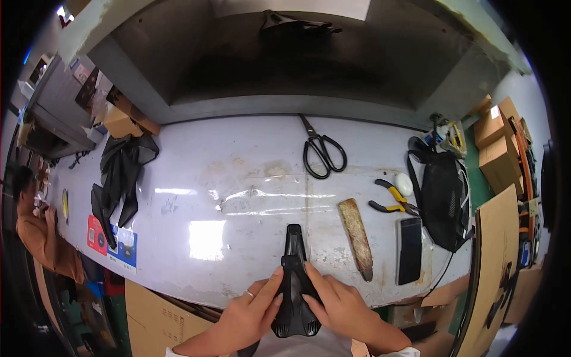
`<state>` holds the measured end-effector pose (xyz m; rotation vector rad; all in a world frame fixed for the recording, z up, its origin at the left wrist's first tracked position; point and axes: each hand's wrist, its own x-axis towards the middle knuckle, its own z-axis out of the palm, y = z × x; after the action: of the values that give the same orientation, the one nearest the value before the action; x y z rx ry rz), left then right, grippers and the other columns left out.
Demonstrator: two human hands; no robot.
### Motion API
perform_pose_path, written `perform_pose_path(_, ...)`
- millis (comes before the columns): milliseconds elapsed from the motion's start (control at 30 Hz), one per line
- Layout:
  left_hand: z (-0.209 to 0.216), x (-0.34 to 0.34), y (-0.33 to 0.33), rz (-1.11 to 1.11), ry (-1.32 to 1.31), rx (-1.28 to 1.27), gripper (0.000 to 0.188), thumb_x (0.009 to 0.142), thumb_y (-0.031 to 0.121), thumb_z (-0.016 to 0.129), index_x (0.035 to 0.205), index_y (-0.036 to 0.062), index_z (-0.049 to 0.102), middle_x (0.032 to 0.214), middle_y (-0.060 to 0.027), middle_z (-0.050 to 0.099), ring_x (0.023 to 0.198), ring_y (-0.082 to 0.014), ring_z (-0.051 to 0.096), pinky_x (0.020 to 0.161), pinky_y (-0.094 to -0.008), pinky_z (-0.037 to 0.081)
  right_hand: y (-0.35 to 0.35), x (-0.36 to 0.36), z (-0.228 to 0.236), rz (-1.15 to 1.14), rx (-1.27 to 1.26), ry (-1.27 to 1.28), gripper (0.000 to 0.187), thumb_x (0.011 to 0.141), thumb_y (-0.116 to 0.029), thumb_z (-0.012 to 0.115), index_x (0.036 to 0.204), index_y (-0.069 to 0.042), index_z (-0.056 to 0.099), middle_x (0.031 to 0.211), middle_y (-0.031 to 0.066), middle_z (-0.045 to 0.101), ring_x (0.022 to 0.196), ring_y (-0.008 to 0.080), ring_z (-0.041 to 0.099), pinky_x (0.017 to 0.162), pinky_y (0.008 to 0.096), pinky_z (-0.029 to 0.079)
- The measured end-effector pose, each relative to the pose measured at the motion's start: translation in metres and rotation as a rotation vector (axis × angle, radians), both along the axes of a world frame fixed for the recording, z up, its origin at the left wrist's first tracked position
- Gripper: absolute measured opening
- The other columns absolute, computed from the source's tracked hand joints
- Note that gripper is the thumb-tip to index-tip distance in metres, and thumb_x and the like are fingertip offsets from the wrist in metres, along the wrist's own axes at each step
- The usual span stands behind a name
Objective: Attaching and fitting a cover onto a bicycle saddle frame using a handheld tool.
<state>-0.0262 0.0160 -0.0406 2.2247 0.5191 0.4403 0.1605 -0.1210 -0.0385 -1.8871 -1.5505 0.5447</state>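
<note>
A long black moulded plastic part (293,297) lies at the table's front edge, close to my body. It has a narrow tapered end pointing away and a wider, ribbed end toward me. My left hand (254,306), with a ring on one finger, grips its left side between thumb and fingers. From the right, my right hand (339,302) grips the opposite side, its thumb on the wider half. Both hands press inward on the part. Farther left, several black plastic pieces (122,175) lie in a loose pile.
Black-handled scissors (321,152) lie at the back. To the right are a worn, tape-wrapped blade (357,238), yellow-black pliers (394,197), a white oval object (404,184), a phone (409,251) and a black mesh bag (443,199). A grey metal hood (285,107) overhangs the rear. Another person (47,238) sits far left.
</note>
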Motion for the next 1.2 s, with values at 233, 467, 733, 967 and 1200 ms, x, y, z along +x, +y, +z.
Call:
perform_pose_path(233, -0.041, 0.028, 0.039, 0.053, 0.084, -0.157, 0.056, 0.101, 0.009, 0.069, 0.155, 0.0025, 0.054, 0.084, -0.0154, 0.067, 0.065, -0.0313, 0.068, 0.056, -0.0405, 0.055, 0.034, 0.020, -0.027, -0.044, -0.060, -0.020, 0.052, 0.097, -0.002, 0.071, 0.148, 0.000, 0.061, 0.084, 0.0119, 0.060, 0.061, 0.0283, 0.061, 0.055, 0.0393, 0.053)
perform_pose_path(467, -0.049, 0.043, 0.059, 0.002, 0.152, -0.033, 0.056, 0.097, 0.007, 0.073, 0.151, 0.0021, 0.059, 0.076, -0.0083, 0.061, 0.058, -0.0235, 0.061, 0.053, -0.0378, 0.053, 0.049, 0.035, -0.038, -0.052, -0.090, 0.041, 0.051, 0.096, -0.002, 0.071, 0.147, 0.000, 0.062, 0.082, 0.0109, 0.059, 0.057, 0.0268, 0.059, 0.053, 0.0389, 0.052)
perform_pose_path(733, -0.050, 0.038, 0.061, -0.107, 0.182, -0.191, 0.060, 0.096, 0.008, 0.074, 0.153, 0.0023, 0.057, 0.072, -0.0069, 0.056, 0.053, -0.0221, 0.056, 0.051, -0.0356, 0.051, 0.027, 0.037, -0.040, -0.002, -0.184, 0.135, 0.060, 0.092, -0.003, 0.075, 0.150, 0.001, 0.059, 0.081, 0.0107, 0.061, 0.057, 0.0263, 0.061, 0.051, 0.0382, 0.054)
perform_pose_path(967, -0.049, 0.043, 0.048, -0.081, 0.177, -0.286, 0.059, 0.097, 0.007, 0.072, 0.153, -0.0010, 0.056, 0.072, -0.0075, 0.057, 0.051, -0.0221, 0.057, 0.049, -0.0357, 0.051, 0.026, 0.016, -0.039, -0.071, -0.212, 0.221, 0.061, 0.094, -0.004, 0.072, 0.151, 0.008, 0.054, 0.086, 0.0182, 0.069, 0.060, 0.0271, 0.066, 0.053, 0.0372, 0.054)
perform_pose_path(1200, -0.051, 0.042, 0.033, -0.085, 0.224, -0.109, 0.066, 0.092, 0.010, 0.075, 0.151, -0.0093, 0.053, 0.069, -0.0057, 0.059, 0.046, -0.0181, 0.055, 0.042, -0.0343, 0.046, 0.025, 0.002, -0.038, -0.095, -0.207, 0.102, 0.062, 0.095, -0.006, 0.074, 0.152, 0.007, 0.053, 0.114, 0.0303, 0.072, 0.084, 0.0423, 0.073, 0.066, 0.0468, 0.061)
